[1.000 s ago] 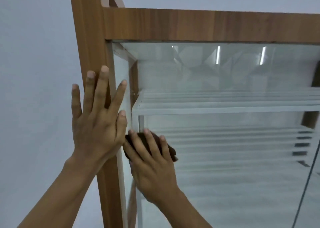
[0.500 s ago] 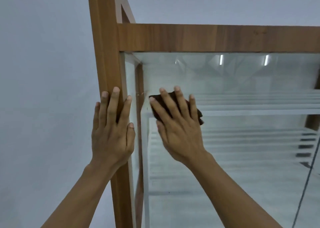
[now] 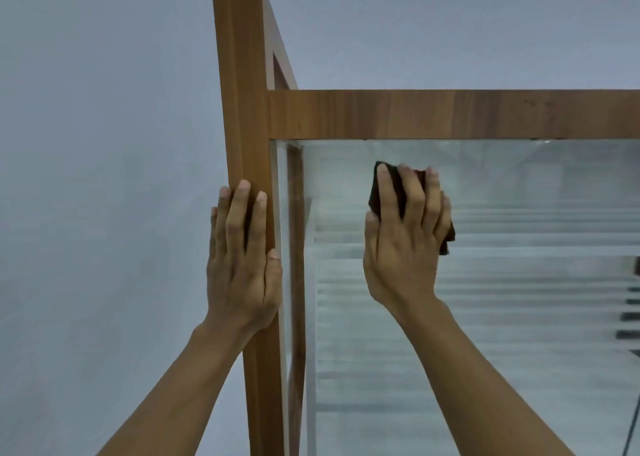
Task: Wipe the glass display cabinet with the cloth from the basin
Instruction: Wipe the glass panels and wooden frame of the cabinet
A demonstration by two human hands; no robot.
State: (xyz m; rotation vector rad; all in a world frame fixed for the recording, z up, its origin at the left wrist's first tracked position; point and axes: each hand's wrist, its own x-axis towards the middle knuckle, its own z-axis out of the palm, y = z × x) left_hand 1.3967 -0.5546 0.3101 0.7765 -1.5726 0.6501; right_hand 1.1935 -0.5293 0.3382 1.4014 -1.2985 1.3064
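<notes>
The glass display cabinet [image 3: 519, 282] has a brown wooden frame [image 3: 415, 114] and a glass front pane, with white shelves showing through it. My right hand [image 3: 403, 247] presses a dark brown cloth [image 3: 375, 192] flat against the upper left part of the pane, just under the top rail. The cloth pokes out above my fingertips and at the right of my palm. My left hand [image 3: 244, 261] lies flat on the wooden corner post [image 3: 242, 109], fingers together and pointing up, holding nothing.
A plain pale grey wall [image 3: 104, 178] fills the left side and the space above the cabinet. A dark thin line, perhaps the edge of another pane, crosses the bottom right corner [image 3: 630, 431].
My right hand has slid the cloth up and to the right on the glass, from beside the post to just under the top rail. My left hand stays on the post.
</notes>
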